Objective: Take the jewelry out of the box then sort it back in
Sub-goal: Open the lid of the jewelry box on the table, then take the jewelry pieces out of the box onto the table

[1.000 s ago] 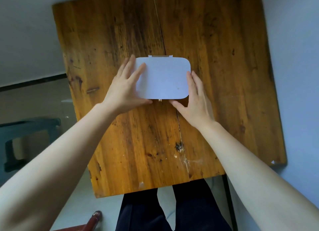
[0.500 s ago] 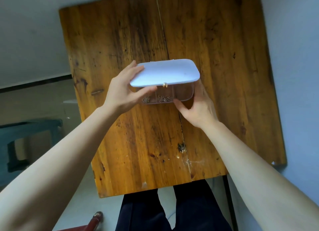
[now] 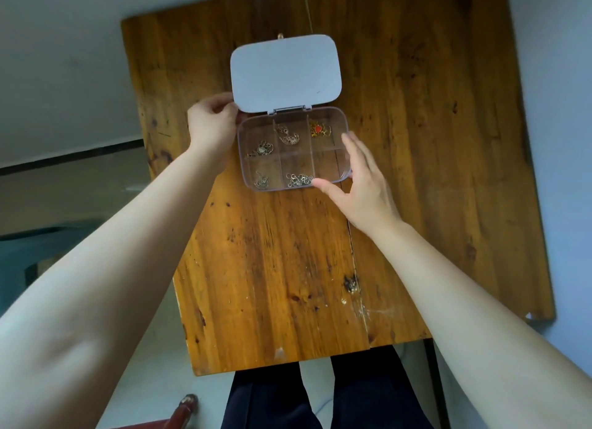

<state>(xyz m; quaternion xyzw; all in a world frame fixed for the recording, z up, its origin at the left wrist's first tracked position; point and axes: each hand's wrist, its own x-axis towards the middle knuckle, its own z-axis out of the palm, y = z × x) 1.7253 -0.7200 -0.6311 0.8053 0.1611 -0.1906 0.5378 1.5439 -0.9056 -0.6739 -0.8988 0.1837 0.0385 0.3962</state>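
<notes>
A clear plastic jewelry box [image 3: 333, 169] with several compartments lies open on the wooden table [image 3: 288, 268]. Its white lid [image 3: 285, 73] is folded flat back behind it. Silver pieces [image 3: 261, 149] sit in the left and middle compartments, and a gold piece with a red stone [image 3: 318, 130] lies at the back right. The front right compartment looks empty. My left hand [image 3: 211, 124] is curled at the box's back left corner, by the lid edge. My right hand [image 3: 362, 178] rests against the box's right side, thumb on the front rim, fingers spread.
The table's front edge runs close to my dark-trousered legs [image 3: 320, 396]. A crack [image 3: 352, 236] runs down the tabletop. Pale floor lies to the left and a pale wall to the right. A dark stool [image 3: 19, 255] stands at the far left.
The lid went from shut, to half raised by my left hand, to fully open and flat. The jewelry inside is now exposed. My right hand stayed at the box's right side.
</notes>
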